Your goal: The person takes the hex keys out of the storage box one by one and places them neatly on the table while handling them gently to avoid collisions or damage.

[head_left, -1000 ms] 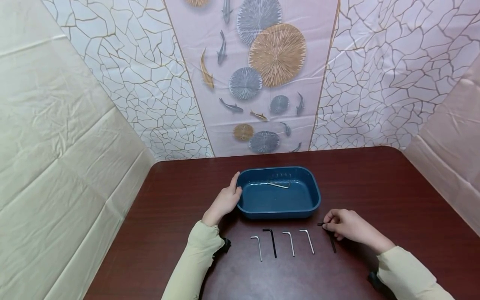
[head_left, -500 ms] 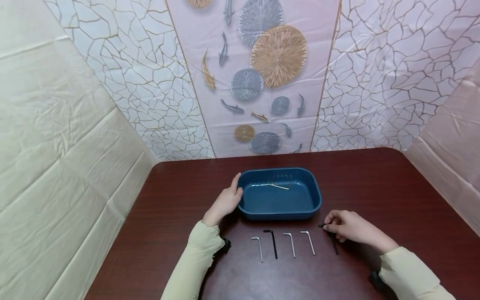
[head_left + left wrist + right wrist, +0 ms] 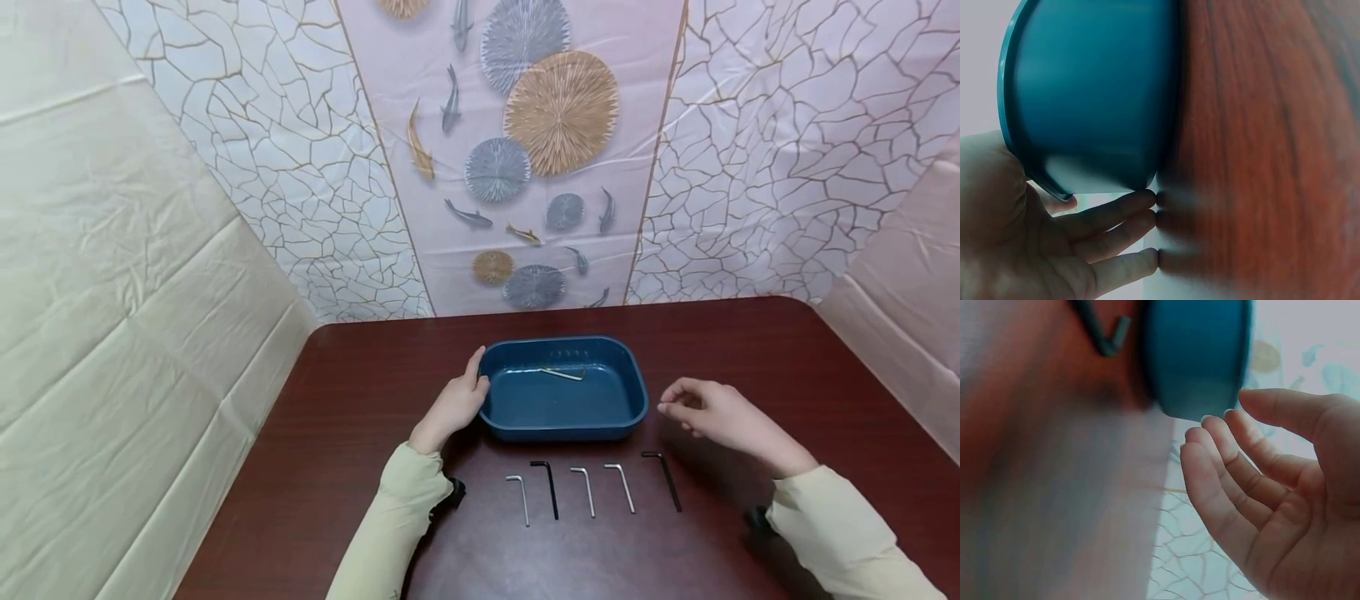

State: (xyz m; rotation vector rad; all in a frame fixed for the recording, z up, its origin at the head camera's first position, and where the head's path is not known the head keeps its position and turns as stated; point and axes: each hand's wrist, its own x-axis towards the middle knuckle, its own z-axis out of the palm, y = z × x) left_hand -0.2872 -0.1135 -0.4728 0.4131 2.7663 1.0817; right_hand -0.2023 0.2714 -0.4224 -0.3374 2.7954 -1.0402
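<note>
My left hand (image 3: 453,404) holds the left end of a blue tray (image 3: 562,433), thumb at the rim and fingers down its outer side. In the left wrist view those fingertips (image 3: 1147,257) reach the tabletop beside the tray. Off the tray's right end hovers my right hand (image 3: 723,417), fingers loosely bent with nothing in them. Below it lies a black hex key (image 3: 670,483), right end of a row. Leftward in that row are a silver hex key (image 3: 622,487), another silver hex key (image 3: 585,492), a black hex key (image 3: 551,490) and a silver hex key (image 3: 522,500). One hex key (image 3: 562,374) lies inside the tray.
Everything rests on a dark reddish-brown table (image 3: 360,517). A patterned cloth backdrop (image 3: 525,208) hangs behind its far edge. Pale cloth walls (image 3: 150,375) flank it on the left and right.
My right hand has let go of the rightmost black hex key, leaving it on the table, and has risen away toward the tray's right end. The left hand stays at the tray.
</note>
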